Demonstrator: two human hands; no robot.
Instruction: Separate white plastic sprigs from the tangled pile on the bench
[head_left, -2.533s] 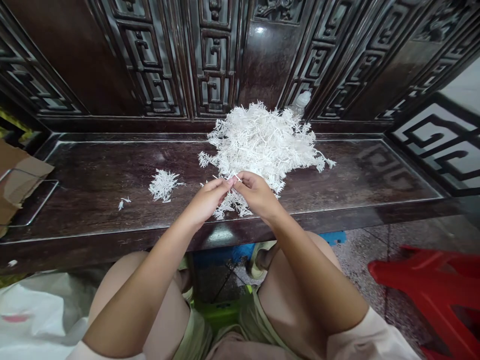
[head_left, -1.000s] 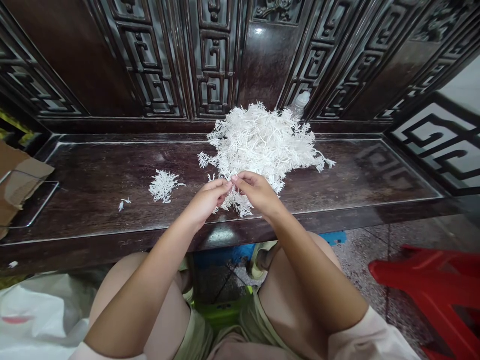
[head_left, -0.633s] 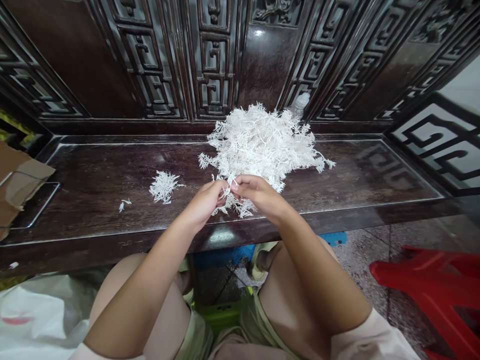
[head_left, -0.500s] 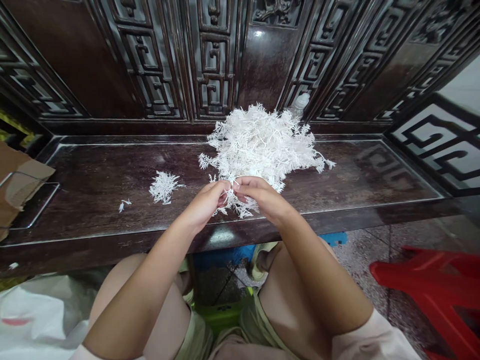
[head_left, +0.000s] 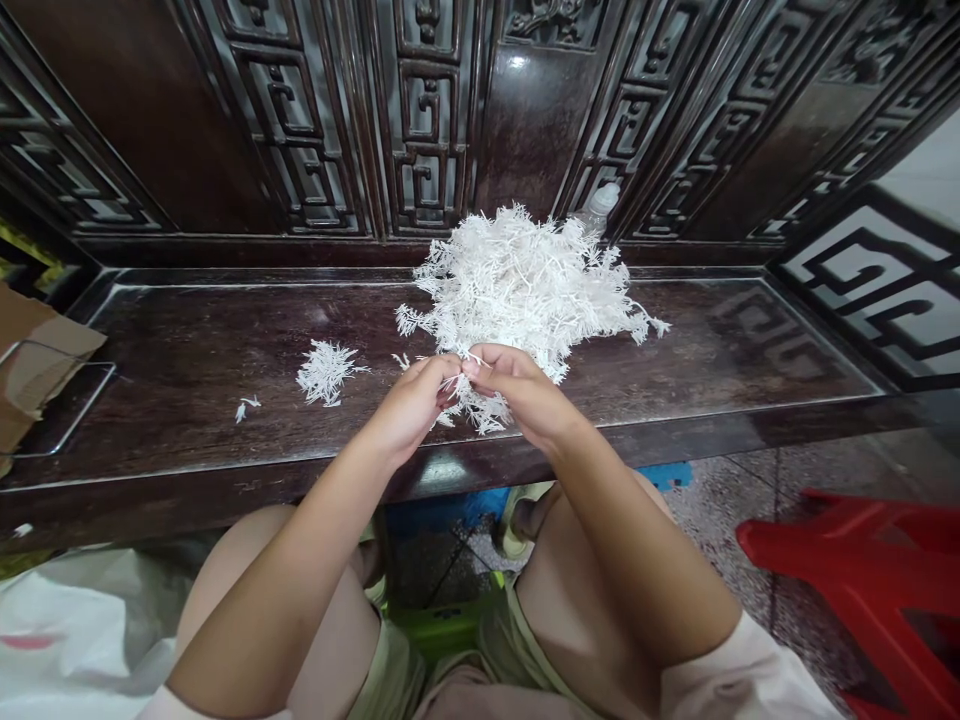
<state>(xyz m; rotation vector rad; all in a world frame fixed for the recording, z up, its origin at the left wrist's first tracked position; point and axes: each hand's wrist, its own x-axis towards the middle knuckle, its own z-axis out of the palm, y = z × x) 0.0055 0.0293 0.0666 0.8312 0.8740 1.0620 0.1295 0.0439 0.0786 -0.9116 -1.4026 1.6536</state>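
Note:
My left hand (head_left: 416, 400) and my right hand (head_left: 517, 390) meet at the near edge of a large heap of white branched plastic sprigs (head_left: 525, 285). Both are closed in a pinch, thumbs and fingertips almost touching. Between them is a white plastic sprig (head_left: 474, 360), its thin stem showing above the right thumb; the fingers hide most of it. More white sprigs lie below the fingertips on the bench. To the left sits a small pile of white pieces (head_left: 327, 373), with a few loose bits (head_left: 246, 408) farther left.
The dark wooden bench (head_left: 187, 350) has a carved back panel (head_left: 427, 120). A clear bottle (head_left: 601, 205) stands behind the heap. At left are torn cardboard (head_left: 45, 360) and a metal wire frame (head_left: 86, 415). A red plastic stool (head_left: 862, 560) stands at right, a white bag (head_left: 75, 620) at lower left.
The fingertips have shifted slightly, and white strands now show between my left fingers and right thumb. A small white piece shows just beyond my left hand. The heap looks the same.

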